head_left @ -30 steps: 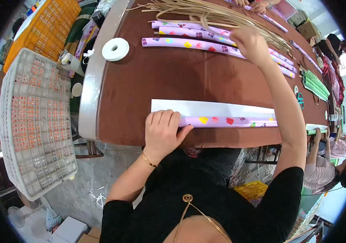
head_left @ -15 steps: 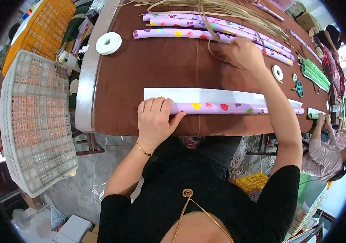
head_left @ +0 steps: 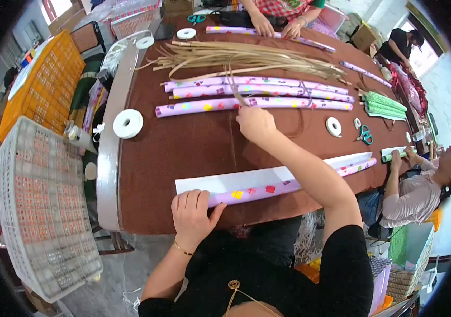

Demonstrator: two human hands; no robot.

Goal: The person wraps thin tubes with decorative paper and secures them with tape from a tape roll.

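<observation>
My left hand [head_left: 191,215] presses on the left end of a partly rolled sheet of purple patterned paper [head_left: 254,194], fingers over its edge and thumb along the roll. The sheet's white underside [head_left: 220,182] lies flat behind the roll. My right hand [head_left: 256,124] is closed at the near side of several finished purple rolls [head_left: 196,106], its fingertips pinching the lower end of a brown strip [head_left: 239,98]. That strip runs up across the rolls. My right forearm passes over the partly rolled sheet and hides part of it.
Long tan strips [head_left: 246,55] lie behind the rolls. White tape rolls [head_left: 128,123], teal scissors [head_left: 364,135] and green folded paper [head_left: 386,105] lie around the brown-covered table [head_left: 178,150]. A white crate [head_left: 51,211] stands left. Co-workers work at the far side and right.
My right hand has moved left along the finished rolls to the brown strip. My left hand stays on the paper's left end. The view has tilted up, showing more of the table's far side.
</observation>
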